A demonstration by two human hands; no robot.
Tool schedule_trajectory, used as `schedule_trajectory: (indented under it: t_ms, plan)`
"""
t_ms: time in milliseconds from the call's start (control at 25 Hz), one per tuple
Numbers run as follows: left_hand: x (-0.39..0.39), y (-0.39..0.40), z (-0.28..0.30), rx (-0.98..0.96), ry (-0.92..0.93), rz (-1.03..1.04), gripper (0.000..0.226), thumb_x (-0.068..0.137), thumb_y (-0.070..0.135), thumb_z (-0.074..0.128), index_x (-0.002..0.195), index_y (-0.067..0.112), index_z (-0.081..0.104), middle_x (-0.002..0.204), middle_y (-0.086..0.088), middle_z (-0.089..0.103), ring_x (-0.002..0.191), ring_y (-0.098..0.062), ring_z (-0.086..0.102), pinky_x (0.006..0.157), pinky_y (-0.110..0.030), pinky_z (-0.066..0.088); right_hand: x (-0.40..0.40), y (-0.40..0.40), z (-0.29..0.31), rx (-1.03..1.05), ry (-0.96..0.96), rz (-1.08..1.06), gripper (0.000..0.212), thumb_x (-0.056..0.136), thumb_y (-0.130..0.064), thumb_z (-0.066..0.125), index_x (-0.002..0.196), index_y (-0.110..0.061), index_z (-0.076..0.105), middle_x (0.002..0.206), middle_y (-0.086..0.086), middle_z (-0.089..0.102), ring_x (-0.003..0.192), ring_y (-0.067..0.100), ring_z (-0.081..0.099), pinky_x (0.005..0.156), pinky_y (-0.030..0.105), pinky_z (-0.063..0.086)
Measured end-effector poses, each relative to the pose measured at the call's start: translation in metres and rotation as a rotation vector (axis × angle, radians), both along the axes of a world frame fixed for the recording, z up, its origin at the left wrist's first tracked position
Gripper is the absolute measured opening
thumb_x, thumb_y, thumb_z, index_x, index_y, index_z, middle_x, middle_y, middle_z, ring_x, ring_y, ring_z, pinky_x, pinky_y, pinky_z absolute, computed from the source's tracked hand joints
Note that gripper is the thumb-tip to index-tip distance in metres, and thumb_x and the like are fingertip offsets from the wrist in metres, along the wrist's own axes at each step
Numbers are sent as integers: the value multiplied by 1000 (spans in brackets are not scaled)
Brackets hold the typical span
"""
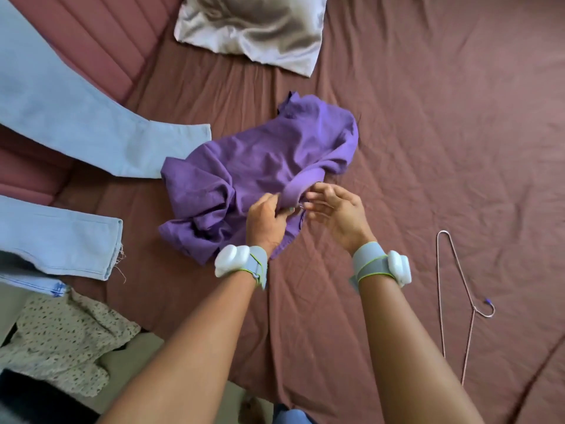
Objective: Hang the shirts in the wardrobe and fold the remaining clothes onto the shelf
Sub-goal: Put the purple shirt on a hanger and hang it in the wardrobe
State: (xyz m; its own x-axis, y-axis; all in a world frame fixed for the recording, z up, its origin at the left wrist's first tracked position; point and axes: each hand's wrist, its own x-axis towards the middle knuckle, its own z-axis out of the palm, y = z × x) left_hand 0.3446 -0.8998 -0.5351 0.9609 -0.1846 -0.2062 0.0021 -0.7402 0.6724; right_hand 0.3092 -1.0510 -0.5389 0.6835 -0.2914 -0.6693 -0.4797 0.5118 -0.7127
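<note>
Purple cotton: shirt [260, 166] lies crumpled mid-bed [428, 148].
Left hand [269, 221]: fingers curled, gripping the collar edge.
Right hand [336, 209]: pinching at the same spot, near a small metal loop; grip unclear.
Hanger [458, 301]: wire, lying apart at right.
Advice: probably open the neck wide before threading the hanger.
Writing: none legible.

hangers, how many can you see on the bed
1: a thin pink wire hanger lies on the brown bedsheet, right of the hands. Others may be hidden under clothes.

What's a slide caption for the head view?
Both hands, left hand and right hand, work the purple shirt collar on the bed; wire hanger lies nearby.
</note>
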Motion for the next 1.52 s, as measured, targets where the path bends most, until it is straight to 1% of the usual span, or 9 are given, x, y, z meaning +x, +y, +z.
schedule_trajectory:
  t_ms: [160, 320, 480, 600, 800, 1040, 1120, 1280, 1520]
  plan:
    - [29, 11, 89, -129, 127, -170, 26, 89, 19, 65, 113, 11, 67, 107, -9, 72, 100, -18, 64, 81, -21, 42, -7, -14, 36, -781, 270, 279, 72, 77, -12, 72, 140, -20, 40, 123, 13, 56, 113, 33, 54, 98, 48, 45]
    - [37, 24, 196, -238, 172, -394, 28, 87, 17, 69, 115, 18, 66, 99, 6, 69, 93, -1, 63, 88, -16, 46, -6, 1, 110, -949, 181, 486, 96, 74, -23, 80, 149, -38, 22, 152, -1, 27, 131, 32, 28, 103, 52, 28]
    - [27, 55, 303, -228, 87, -507, 49, 72, 19, 84, 118, 22, 65, 99, 13, 66, 86, 4, 59, 79, -7, 45, -17, 26, 191, -1007, -42, 479, 12, 85, -31, 64, 93, -24, 65, 107, 1, 61, 103, 24, 47, 100, 50, 30]
    - [23, 86, 348, -94, -111, -479, 61, 65, 12, 87, 121, 16, 63, 106, 5, 66, 95, -2, 58, 77, -10, 42, -26, 25, 245, -891, -138, 161, 39, 68, -44, 52, 71, -5, 52, 67, -3, 52, 76, 21, 46, 79, 39, 41]
    - [-4, 131, 400, 6, -557, -223, 38, 73, 13, 78, 110, 8, 69, 103, -17, 66, 99, -31, 60, 75, -27, 36, -72, 37, 377, -1110, -460, 159, 39, 84, -36, 70, 67, -10, 46, 63, -4, 46, 66, 16, 42, 59, 30, 31]
    - [-50, 159, 474, -297, -842, 77, 22, 87, 20, 57, 105, 17, 70, 97, -12, 70, 93, -31, 63, 79, -38, 48, -140, 57, 489, -1598, -433, 796, 94, 50, -42, 92, 128, -29, 42, 111, -1, 52, 104, 18, 43, 93, 42, 39]
    - [-82, 171, 465, -171, -677, -110, 26, 84, 26, 66, 110, 24, 68, 102, -1, 69, 97, -23, 64, 83, -35, 47, -156, 56, 470, -1616, -190, 999, 91, 49, -33, 89, 125, -48, 40, 114, 1, 55, 112, 28, 48, 92, 42, 41]
    - [-148, 195, 441, 809, -305, -672, 36, 71, 33, 78, 106, 30, 70, 102, 6, 70, 97, -17, 65, 78, -31, 50, -212, 63, 450, -1791, 27, 1195, 9, 80, -30, 58, 80, -28, 50, 100, 6, 60, 102, 29, 59, 80, 35, 50]
    - [-138, 172, 493, 285, -1213, 127, 45, 85, 6, 49, 127, 22, 52, 100, -12, 61, 82, -35, 61, 66, -43, 51, -214, 68, 496, -2026, -394, -242, 40, 67, -4, 62, 105, -9, 54, 99, 15, 61, 94, 37, 55, 80, 41, 40]
